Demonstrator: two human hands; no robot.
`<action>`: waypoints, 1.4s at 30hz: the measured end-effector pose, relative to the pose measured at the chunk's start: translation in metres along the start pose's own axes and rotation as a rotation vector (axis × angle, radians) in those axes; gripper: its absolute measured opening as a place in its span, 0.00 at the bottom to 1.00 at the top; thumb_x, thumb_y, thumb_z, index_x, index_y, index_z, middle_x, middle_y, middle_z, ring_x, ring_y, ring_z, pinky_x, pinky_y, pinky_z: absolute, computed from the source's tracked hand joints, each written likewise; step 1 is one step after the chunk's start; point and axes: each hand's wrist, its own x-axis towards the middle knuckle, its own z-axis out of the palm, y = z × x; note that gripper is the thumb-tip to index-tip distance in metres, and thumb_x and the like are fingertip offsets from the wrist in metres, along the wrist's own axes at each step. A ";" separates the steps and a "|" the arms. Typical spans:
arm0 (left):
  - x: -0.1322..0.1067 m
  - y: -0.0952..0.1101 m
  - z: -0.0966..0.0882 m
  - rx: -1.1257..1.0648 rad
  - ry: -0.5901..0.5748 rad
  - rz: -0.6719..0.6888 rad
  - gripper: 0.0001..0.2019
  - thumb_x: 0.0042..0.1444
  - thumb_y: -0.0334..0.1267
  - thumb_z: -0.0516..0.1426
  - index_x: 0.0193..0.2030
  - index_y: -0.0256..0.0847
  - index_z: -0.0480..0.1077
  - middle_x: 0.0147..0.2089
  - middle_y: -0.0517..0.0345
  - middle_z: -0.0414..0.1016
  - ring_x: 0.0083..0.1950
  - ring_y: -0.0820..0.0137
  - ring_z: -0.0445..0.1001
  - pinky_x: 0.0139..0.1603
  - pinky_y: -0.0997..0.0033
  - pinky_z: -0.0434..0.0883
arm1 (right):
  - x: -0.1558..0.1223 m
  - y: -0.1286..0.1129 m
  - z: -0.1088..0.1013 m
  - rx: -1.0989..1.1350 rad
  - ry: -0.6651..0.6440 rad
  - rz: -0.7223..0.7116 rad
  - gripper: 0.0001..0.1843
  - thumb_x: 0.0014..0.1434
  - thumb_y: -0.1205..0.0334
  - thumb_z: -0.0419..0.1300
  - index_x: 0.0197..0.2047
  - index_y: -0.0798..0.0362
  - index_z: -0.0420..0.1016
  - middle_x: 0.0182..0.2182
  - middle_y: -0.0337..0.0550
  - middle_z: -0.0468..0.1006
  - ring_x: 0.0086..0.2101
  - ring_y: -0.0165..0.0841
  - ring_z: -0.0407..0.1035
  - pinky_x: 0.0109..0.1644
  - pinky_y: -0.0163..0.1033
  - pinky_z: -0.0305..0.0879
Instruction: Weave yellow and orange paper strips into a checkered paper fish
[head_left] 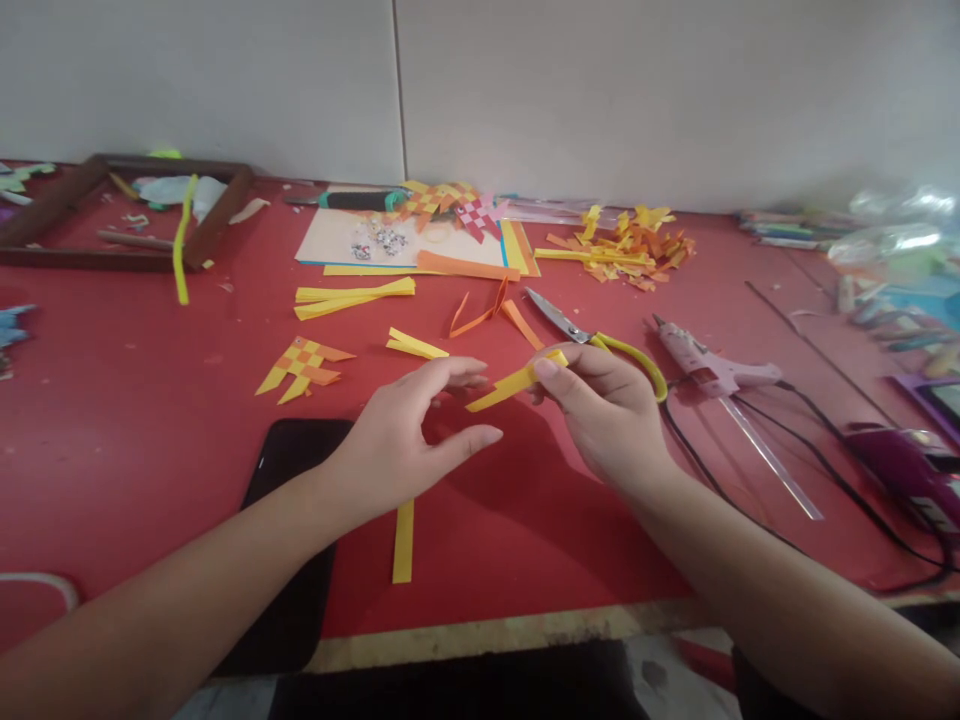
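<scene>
One phone (291, 610), one pair of scissors (577, 334). Right hand (607, 405) pinches one yellow strip (510, 384); left hand (401, 430) hovers half open beside it.

No text, label, brand, number or sign could be read, either close to the fingers (559, 380) or farther out beyond them.
</scene>
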 end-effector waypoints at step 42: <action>0.006 0.002 -0.002 -0.414 0.258 -0.170 0.06 0.53 0.37 0.67 0.39 0.42 0.80 0.36 0.60 0.84 0.38 0.71 0.82 0.40 0.78 0.78 | -0.001 -0.002 0.003 0.090 -0.073 0.104 0.12 0.49 0.59 0.72 0.35 0.54 0.77 0.27 0.38 0.80 0.27 0.29 0.78 0.36 0.35 0.79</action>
